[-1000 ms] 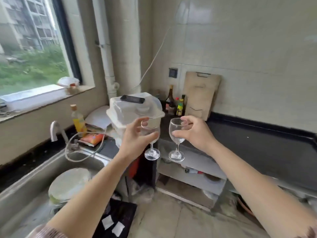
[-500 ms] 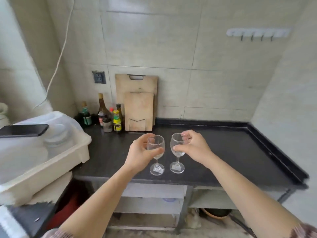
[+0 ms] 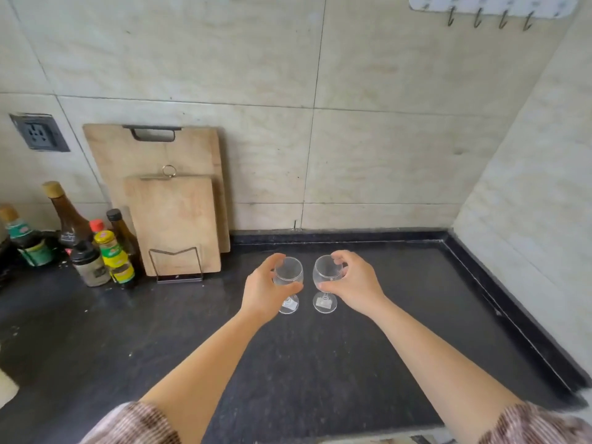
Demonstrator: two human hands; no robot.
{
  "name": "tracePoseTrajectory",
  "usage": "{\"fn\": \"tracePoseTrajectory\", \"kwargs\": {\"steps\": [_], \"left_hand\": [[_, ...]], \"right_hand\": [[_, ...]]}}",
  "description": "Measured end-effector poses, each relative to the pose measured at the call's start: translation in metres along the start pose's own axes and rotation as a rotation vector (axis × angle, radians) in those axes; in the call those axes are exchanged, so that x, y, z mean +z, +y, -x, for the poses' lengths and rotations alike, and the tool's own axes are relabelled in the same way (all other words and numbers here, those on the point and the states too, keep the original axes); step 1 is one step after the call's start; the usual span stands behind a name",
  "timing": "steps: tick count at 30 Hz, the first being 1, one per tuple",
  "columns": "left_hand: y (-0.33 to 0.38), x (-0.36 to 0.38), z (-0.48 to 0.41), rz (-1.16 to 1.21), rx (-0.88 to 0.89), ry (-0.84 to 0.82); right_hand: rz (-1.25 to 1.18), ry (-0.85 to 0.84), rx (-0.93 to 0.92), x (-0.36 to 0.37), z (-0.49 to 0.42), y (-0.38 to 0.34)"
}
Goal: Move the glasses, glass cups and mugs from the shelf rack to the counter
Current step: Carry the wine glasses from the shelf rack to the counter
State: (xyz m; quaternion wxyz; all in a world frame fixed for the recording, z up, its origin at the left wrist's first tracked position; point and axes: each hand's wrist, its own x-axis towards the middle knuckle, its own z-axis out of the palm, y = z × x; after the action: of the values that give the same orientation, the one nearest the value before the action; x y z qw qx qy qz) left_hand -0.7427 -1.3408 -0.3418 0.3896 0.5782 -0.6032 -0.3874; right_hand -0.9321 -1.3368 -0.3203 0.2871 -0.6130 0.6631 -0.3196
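Two clear stemmed wine glasses stand upright side by side over the middle of the dark counter (image 3: 400,331). My left hand (image 3: 262,291) wraps the bowl of the left wine glass (image 3: 290,272). My right hand (image 3: 352,285) grips the bowl of the right wine glass (image 3: 325,270) from the right. Both feet sit at or just above the counter surface; contact cannot be told. The shelf rack is out of view.
Two wooden cutting boards (image 3: 173,216) lean on the tiled wall in a wire stand at back left. Several sauce bottles (image 3: 96,248) cluster to their left. A raised black rim (image 3: 512,315) edges the counter at right and back. A hook rail (image 3: 490,8) hangs high right.
The view swung from the sink side to the counter. Both hands carried the wine glasses right and forward, then lowered them over the middle of the counter.
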Motion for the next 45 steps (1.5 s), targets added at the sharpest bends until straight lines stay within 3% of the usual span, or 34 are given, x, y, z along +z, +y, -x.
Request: {"fn": "tracePoseTrajectory", "kwargs": {"steps": [9,19,36,45], "left_hand": [[-0.046,0.069,-0.142,-0.074,-0.204,0.082],[-0.073,0.102,-0.243,-0.202,-0.150,0.113],[-0.088,0.109,-0.288,-0.261,-0.198,0.126],[-0.095,0.098,-0.284,-0.234,-0.267,0.071]], "right_hand": [[0.050,-0.145,0.052,0.026,-0.157,0.081],[0.103,-0.182,0.002,0.058,-0.273,0.111],[0.123,-0.252,0.002,0.077,-0.314,0.124],[0.278,-0.244,-0.051,0.074,-0.306,0.111]]}}
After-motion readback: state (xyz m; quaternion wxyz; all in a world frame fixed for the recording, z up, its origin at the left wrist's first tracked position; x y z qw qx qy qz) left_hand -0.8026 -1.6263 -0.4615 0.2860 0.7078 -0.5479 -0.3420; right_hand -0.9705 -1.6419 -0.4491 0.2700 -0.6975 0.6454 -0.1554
